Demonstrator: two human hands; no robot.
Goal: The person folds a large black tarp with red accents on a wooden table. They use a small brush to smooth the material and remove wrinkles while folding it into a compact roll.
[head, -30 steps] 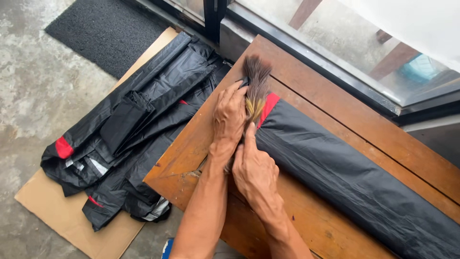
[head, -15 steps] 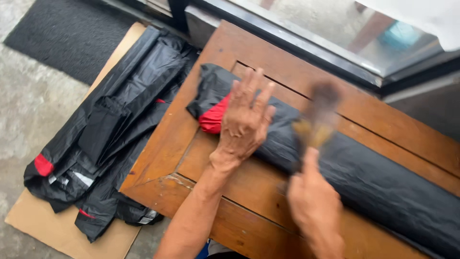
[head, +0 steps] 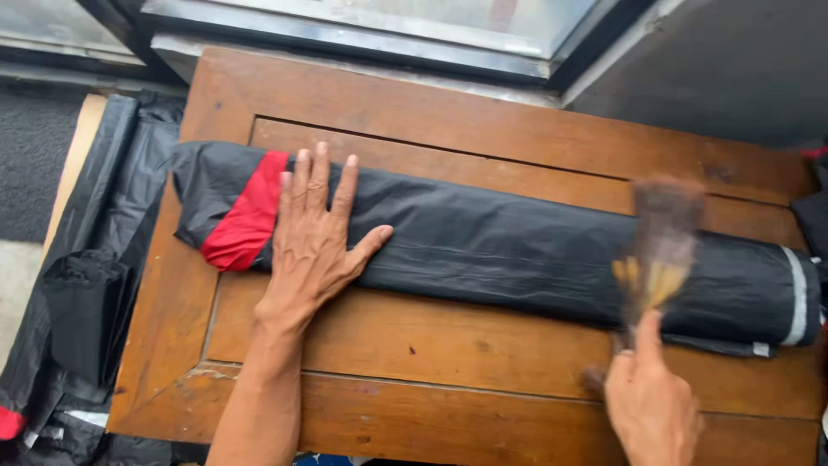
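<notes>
Black roll [head: 517,250] under flat left hand [head: 312,246]; right hand [head: 653,410] grips brush [head: 660,250].

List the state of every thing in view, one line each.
Black roll: lying flat along the wooden table, red band at one end.
Left hand: open, pressed flat on the roll.
Right hand: gripping a brush.
Brush: bristles over the roll, blurred.
Black bags: heaped beside the table.

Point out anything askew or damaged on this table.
The black roll lies slanted across the wooden table, not square to its edges. The table's near-left corner shows chipped, worn finish. Nothing is spilled.
</notes>
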